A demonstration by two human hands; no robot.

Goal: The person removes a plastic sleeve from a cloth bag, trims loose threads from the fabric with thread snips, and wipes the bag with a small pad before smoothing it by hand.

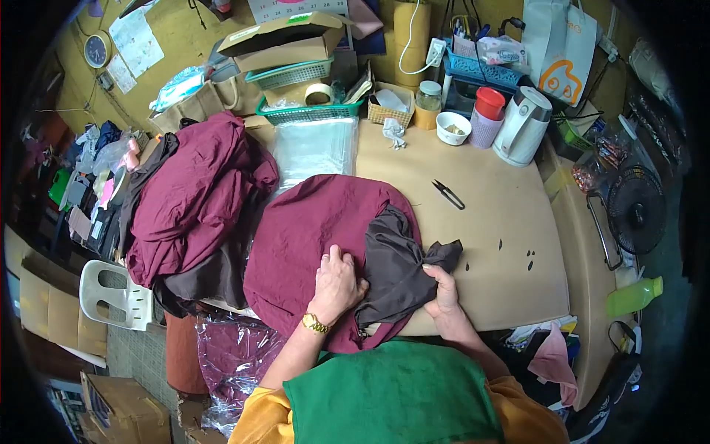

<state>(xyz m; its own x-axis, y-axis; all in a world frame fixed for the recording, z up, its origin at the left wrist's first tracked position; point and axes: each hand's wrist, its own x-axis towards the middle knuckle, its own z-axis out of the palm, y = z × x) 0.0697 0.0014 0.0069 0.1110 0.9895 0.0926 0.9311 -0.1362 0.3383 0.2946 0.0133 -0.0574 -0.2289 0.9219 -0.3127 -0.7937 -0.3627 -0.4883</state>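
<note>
Maroon fabric (318,214) spread on table (510,214), beneath left hand (338,281) | left hand laid on it, fingers loosely curled, grip cannot be told | dark lining (396,259), right of left hand, pinched between right hand's (441,291) thumb and fingers

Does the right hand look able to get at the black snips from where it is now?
Probably yes: the right hand would have to let go of the dark cloth, but nothing covers the snips.
</note>
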